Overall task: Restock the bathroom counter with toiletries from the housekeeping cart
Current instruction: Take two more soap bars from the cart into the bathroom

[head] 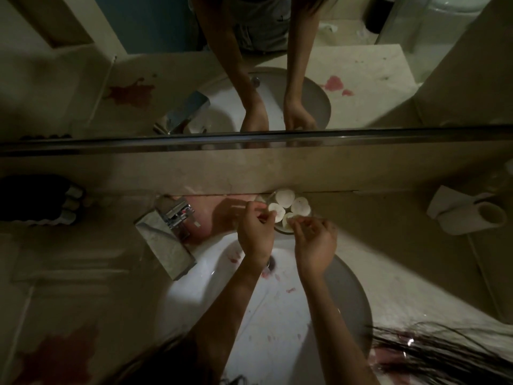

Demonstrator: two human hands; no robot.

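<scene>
A small clear glass dish stands on the counter behind the sink, against the wall. Several round white pads lie in it. My left hand reaches over the sink and pinches the near-left pad with thumb and fingertips. My right hand is beside it, fingers curled, pinching the front pad at the dish's near edge. Both hands hide the dish's front rim.
A white basin with pink smears sits under my arms. A chrome tap stands left of the dish. Rolled dark towels lie at far left, a toilet roll at right. Red stains mark the counter. A mirror fills the top.
</scene>
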